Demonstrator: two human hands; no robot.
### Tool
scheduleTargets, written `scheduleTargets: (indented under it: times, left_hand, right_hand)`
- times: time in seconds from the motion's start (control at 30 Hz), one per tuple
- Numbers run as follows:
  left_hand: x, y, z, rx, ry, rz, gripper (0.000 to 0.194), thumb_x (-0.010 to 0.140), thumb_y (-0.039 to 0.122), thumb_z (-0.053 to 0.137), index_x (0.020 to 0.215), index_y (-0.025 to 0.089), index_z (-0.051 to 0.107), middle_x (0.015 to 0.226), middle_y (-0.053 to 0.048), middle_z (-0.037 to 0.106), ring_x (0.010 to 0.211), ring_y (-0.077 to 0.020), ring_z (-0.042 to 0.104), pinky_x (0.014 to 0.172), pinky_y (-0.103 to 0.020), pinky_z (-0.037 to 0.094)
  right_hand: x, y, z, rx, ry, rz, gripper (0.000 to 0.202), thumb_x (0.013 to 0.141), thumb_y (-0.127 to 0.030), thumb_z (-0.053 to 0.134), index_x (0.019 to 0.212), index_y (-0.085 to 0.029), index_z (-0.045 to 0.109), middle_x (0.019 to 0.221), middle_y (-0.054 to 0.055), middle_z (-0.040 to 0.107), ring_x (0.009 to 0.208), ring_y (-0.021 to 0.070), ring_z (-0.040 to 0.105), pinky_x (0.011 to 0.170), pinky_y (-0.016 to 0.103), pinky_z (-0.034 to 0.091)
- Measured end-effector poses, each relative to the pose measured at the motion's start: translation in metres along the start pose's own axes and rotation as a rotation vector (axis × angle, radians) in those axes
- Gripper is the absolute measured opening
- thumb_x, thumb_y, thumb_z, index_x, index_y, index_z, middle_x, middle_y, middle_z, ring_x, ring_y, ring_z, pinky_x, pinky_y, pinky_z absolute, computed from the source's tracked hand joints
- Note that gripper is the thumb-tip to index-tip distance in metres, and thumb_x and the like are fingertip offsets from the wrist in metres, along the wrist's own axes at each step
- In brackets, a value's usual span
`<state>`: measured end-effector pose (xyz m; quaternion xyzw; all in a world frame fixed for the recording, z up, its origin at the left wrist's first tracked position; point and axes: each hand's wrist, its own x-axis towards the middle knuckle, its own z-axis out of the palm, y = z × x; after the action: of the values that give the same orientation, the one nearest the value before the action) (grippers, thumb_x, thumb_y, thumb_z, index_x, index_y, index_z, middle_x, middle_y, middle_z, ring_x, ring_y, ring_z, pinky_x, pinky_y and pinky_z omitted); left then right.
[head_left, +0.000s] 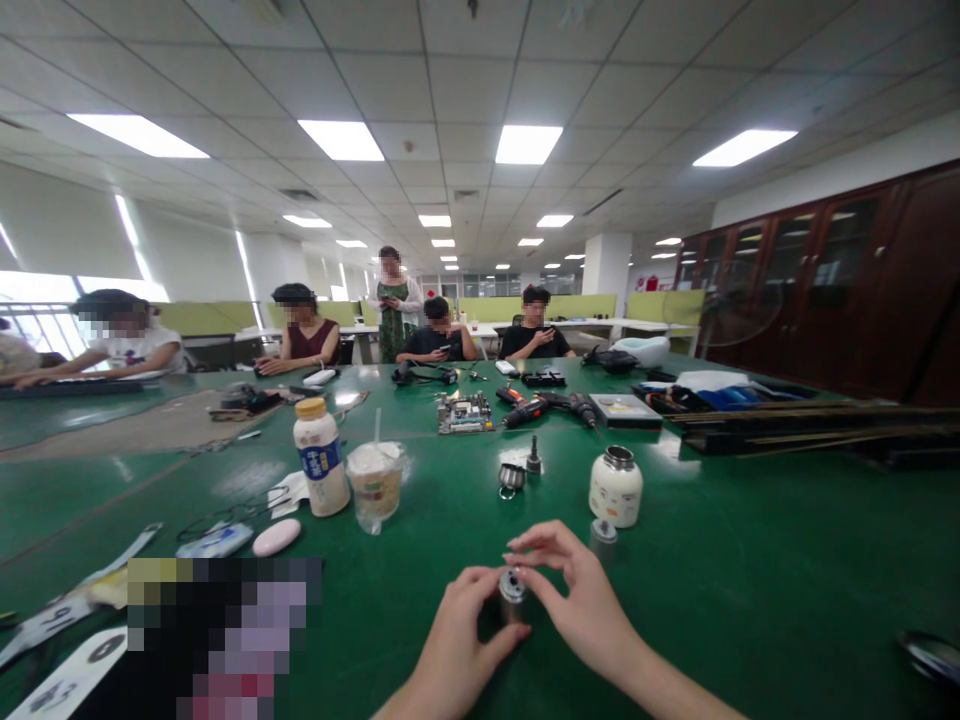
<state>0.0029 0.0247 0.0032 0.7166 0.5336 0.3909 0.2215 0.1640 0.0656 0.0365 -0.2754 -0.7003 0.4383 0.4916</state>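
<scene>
A small silver metal cylinder [514, 598], which looks like an electric motor, stands upright on the green table with its holed end facing up. My left hand [466, 632] is closed round its side, thumb in front and fingers behind. At its top, the thumb and fingertips of my right hand [570, 590] come together; whatever they pinch is too small to make out. A second, similar metal cylinder [604, 540] stands to the right, just in front of a cream-coloured flask [616, 488] with no lid. Farther back lie a steel lid with a ring [512, 478] and a dark bit-like part [533, 458].
On the left stand a drink bottle [321, 460] and a plastic cup with straw [375, 485], near a pink oval case [277, 537]. Beyond are a circuit board [465, 413], power drills [525, 410] and a flat box [626, 411]. Several people sit or stand across the table.
</scene>
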Motion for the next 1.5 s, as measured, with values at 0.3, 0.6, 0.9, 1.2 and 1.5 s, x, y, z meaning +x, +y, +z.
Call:
scheduleTargets:
  times: [0.3, 0.6, 0.9, 1.2, 1.5]
  left_hand:
    - [0.000, 0.001, 0.000, 0.007, 0.006, 0.021, 0.033, 0.072, 0.017, 0.074, 0.105, 0.023, 0.069, 0.108, -0.006, 0.067, 0.102, -0.0240, 0.059, 0.091, -0.034, 0.044]
    - [0.000, 0.004, -0.002, 0.012, -0.006, -0.021, 0.040, 0.072, 0.020, 0.075, 0.111, 0.025, 0.068, 0.108, -0.005, 0.067, 0.102, -0.0242, 0.058, 0.092, -0.035, 0.043]
    - [0.000, -0.001, 0.000, 0.020, -0.010, 0.000, 0.043, 0.073, 0.020, 0.074, 0.114, 0.027, 0.066, 0.109, -0.005, 0.066, 0.103, -0.0248, 0.058, 0.093, -0.036, 0.043]
    - [0.000, 0.001, 0.000, -0.010, 0.024, -0.036, 0.039, 0.071, 0.020, 0.073, 0.109, 0.023, 0.066, 0.109, -0.007, 0.066, 0.103, -0.0249, 0.058, 0.093, -0.037, 0.044]
    - [0.001, 0.001, -0.001, -0.002, 0.006, -0.038, 0.040, 0.073, 0.021, 0.074, 0.111, 0.023, 0.066, 0.109, -0.007, 0.066, 0.104, -0.0251, 0.058, 0.094, -0.037, 0.044]
  right_hand:
    - [-0.005, -0.004, 0.004, -0.120, -0.052, -0.024, 0.014, 0.082, -0.012, 0.060, 0.092, -0.021, 0.061, 0.092, 0.001, 0.068, 0.086, 0.0180, 0.068, 0.083, 0.031, 0.053]
    - [0.003, -0.006, -0.009, -0.177, 0.087, -0.060, 0.015, 0.087, -0.028, 0.060, 0.099, -0.021, 0.056, 0.094, 0.004, 0.066, 0.088, 0.0192, 0.065, 0.083, 0.034, 0.052]
    - [0.003, -0.002, -0.002, -0.090, 0.054, 0.020, 0.020, 0.076, -0.022, 0.070, 0.092, -0.021, 0.058, 0.094, 0.003, 0.068, 0.077, 0.0177, 0.070, 0.077, 0.033, 0.056]
    - [0.001, 0.045, -0.030, -0.283, 0.084, 0.058, 0.018, 0.075, -0.019, 0.064, 0.092, -0.020, 0.061, 0.086, 0.003, 0.069, 0.075, 0.0205, 0.070, 0.075, 0.037, 0.055]
    - [0.003, 0.022, -0.017, -0.101, 0.146, 0.007, 0.021, 0.077, -0.023, 0.068, 0.095, -0.021, 0.056, 0.095, 0.005, 0.068, 0.085, 0.0215, 0.071, 0.083, 0.037, 0.055]
